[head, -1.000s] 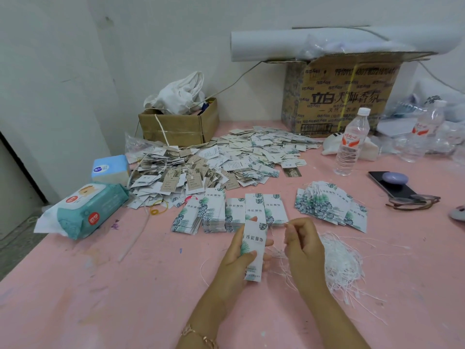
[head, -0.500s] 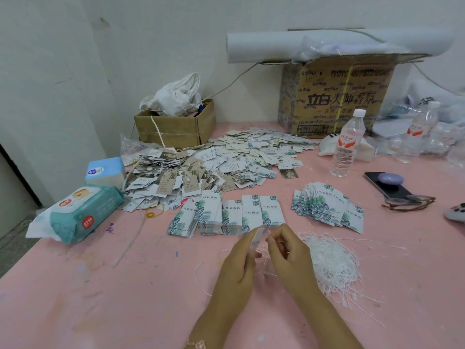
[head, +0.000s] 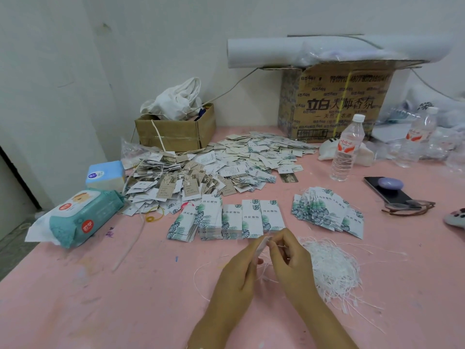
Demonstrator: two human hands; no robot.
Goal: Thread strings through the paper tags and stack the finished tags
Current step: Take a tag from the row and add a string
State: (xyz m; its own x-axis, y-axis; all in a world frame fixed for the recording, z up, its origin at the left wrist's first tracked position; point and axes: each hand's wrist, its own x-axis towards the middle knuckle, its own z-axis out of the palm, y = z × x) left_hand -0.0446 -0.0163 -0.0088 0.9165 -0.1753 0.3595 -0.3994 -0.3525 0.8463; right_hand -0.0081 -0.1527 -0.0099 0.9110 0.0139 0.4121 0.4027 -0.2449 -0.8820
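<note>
Pink table (head: 100,298): upright edge-on tag (head: 262,243) in left hand (head: 239,275), string (head: 278,246) pinched in right hand (head: 292,260).

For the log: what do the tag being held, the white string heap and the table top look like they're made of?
Tag: thin card, matte; it holds straight, edge-on, in the left hand. String heap: fine white cord in springy loops, perhaps plastic or waxed. Table top: hard pink coated surface, dull, scuffed and paint-flecked; base material unclear.
</note>
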